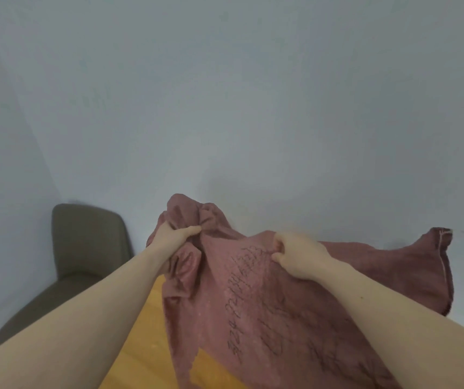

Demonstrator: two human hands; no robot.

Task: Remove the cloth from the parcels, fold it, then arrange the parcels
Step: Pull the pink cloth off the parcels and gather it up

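Head view: both my arms reach up from the lower corners of the frame toward the centre; my left hand (176,234), centre-left, has its fingers curled into a bunched wad of the cloth (239,310), thumb lying across the top of the gather; my right hand (295,255), just right of centre, pinches a fold of the same cloth btwn thumb and curled fingers, knuckles toward the camera, a bit blurred; the cloth is dusty pink-red w/ dark handwritten scribbles running down its middle, text too smeared to read; it's lifted up in front of me, crumpled at the top centre above my left hand, hanging down to the bottom edge of the frame, and its right part stretches out to the mid-right w/ a stitched hem and a corner sticking up; under it, lower centre-left, a strip of the orange-yellow table (143,341) shows, plus a small patch through a gap in the cloth near the bottom; parcels can't be made out, the cloth covers that whole area; left of frame, a grey-brown upholstered chair (84,248) stands beside the table, against the pale grey-blue wall (253,94) that fills the upper half.
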